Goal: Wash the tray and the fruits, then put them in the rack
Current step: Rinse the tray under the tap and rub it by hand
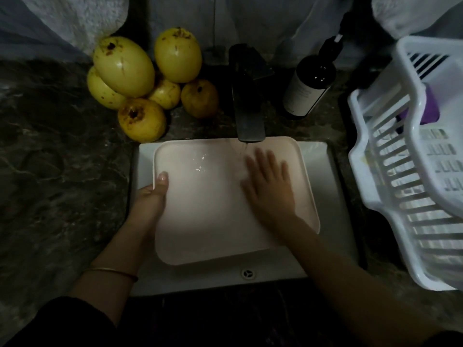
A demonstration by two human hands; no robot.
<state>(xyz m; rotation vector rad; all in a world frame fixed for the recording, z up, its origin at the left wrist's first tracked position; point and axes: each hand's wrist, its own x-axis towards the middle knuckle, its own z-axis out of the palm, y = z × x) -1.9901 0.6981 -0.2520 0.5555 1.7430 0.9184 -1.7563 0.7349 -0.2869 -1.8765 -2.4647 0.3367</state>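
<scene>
A pale pink rectangular tray [208, 209] lies over the white sink [335, 186] under the running dark tap [248, 103]. My left hand [152, 199] grips the tray's left edge, thumb on top of the rim. My right hand [268, 184] lies flat on the tray's right half with fingers spread, just under the water stream, and looks blurred. Several yellow spotted fruits [140, 78] are piled on the dark stone counter behind the sink's left corner. The white slatted rack [411, 171] stands to the right of the sink.
A dark pump bottle [308, 86] stands right of the tap. A purple object [431, 106] lies inside the rack. Dark marbled counter [55, 156] spreads to the left. The sink's overflow hole [247, 273] shows below the tray.
</scene>
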